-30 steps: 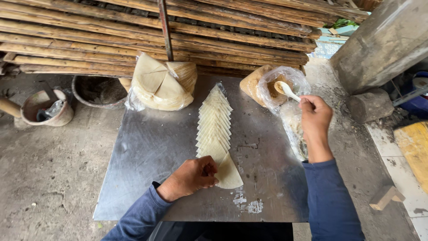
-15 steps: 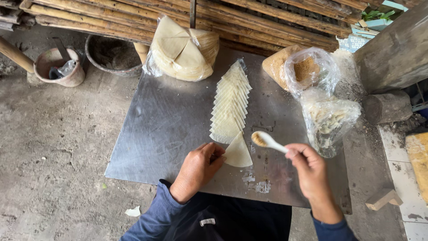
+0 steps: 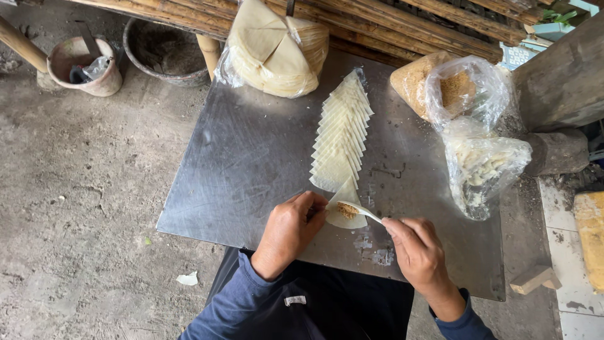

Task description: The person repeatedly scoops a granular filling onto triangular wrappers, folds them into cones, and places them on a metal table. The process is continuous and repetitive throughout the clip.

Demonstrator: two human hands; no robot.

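White spoon (image 3: 356,210) over thin triangular wrapper (image 3: 345,211).

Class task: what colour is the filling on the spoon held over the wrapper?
Brown, crumbly filling sits on the white spoon; head view shows it best.

Metal table (image 3: 251,164): wrapper row (image 3: 343,138), wrapper stack (image 3: 274,47), filling bags (image 3: 465,119)

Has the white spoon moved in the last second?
Yes. The spoon, in the right hand, came from the open bag of brown filling down to the nearest wrapper on the metal sheet.
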